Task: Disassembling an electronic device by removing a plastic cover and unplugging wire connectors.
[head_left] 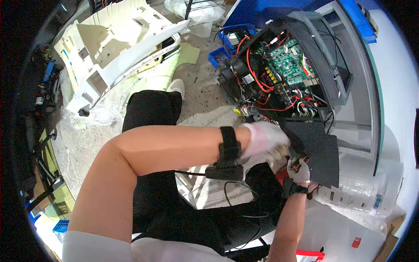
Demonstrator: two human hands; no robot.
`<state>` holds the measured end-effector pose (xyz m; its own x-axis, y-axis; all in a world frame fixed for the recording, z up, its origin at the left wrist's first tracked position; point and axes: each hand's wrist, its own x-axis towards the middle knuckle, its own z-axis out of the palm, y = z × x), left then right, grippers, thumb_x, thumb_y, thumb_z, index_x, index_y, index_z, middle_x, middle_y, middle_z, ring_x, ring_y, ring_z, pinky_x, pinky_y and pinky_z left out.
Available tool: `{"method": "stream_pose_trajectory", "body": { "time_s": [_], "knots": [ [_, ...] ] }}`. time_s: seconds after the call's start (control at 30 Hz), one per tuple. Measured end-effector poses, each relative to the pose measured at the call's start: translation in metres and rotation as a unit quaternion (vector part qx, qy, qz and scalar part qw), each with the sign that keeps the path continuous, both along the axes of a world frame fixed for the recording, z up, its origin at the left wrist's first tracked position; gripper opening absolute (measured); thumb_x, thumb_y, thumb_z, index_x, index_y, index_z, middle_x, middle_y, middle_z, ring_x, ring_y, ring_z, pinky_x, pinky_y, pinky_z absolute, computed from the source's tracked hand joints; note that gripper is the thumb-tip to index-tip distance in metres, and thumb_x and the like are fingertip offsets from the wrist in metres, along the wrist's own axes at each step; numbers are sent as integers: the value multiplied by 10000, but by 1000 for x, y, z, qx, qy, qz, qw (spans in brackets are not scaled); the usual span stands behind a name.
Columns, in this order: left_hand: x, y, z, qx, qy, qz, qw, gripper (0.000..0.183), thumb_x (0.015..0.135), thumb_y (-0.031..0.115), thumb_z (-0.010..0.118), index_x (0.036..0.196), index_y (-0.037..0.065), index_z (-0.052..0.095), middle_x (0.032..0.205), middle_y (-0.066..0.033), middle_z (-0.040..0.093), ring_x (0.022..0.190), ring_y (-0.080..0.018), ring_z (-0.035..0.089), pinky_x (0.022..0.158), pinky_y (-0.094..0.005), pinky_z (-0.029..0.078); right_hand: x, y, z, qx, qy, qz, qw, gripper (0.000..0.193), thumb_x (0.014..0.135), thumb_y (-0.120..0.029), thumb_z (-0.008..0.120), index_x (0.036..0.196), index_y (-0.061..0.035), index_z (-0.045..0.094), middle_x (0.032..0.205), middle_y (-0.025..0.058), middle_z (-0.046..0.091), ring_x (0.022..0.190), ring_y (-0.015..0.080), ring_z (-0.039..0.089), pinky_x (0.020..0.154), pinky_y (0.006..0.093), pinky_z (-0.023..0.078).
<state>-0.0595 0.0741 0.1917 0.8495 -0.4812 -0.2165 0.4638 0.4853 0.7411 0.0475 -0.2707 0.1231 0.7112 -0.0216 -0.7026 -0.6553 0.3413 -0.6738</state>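
My left hand point(267, 137), in a white and pink glove, reaches across to the right beside a dark flat panel point(321, 153). Its fingers are smeared by motion, so their grip cannot be made out. Just below and to the right, my gloved right hand point(299, 171) is closed around a red and dark object point(283, 175), partly hidden by the fingers; its kind is unclear. Ahead of both hands stands an opened machine housing point(305, 107) with a green circuit board point(286, 63), red cables point(253, 72) and bundled wires.
At the far left a large cream plastic shell point(118, 39) rests on yellow-green sheeting point(179, 61). Small blue bins point(219, 56) stand left of the housing. A grey frame point(355, 87) rises on the right, above a clear plastic-wrapped roll point(362, 183). A cable point(238, 183) hangs near my legs.
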Motion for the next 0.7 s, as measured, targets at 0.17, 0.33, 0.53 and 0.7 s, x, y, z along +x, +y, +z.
{"method": "stream_pose_trajectory", "body": {
  "time_s": [0.17,0.33,0.53,0.7],
  "knots": [
    [23,28,-28,97,214,106,966,284,881,255,498,1059,39,548,909,-55,610,787,-146,598,711,-292,515,13,10,-25,-352,-301,379,801,151,896,-140,514,968,-11,541,837,89,581,770,217,564,774,379,502],
    [18,17,-20,180,115,170,962,290,874,248,525,1075,40,554,881,-63,609,783,-174,594,710,-295,495,-35,145,40,-113,-167,189,961,263,838,3,541,1093,53,500,1006,122,586,930,219,569,845,318,461],
    [41,-5,-25,68,1,279,958,382,886,330,570,1112,31,499,921,-44,564,864,-108,510,768,-280,443,-44,230,73,-255,-393,324,822,299,874,-79,502,1154,23,493,1012,81,577,920,166,560,789,271,443],
    [38,39,4,156,-38,224,961,583,874,335,575,1334,26,392,1126,-135,584,986,-154,556,835,-284,452,-30,254,75,-63,-293,255,919,337,912,-159,421,1200,13,453,1082,83,540,955,136,526,841,261,416]
  ]
}}
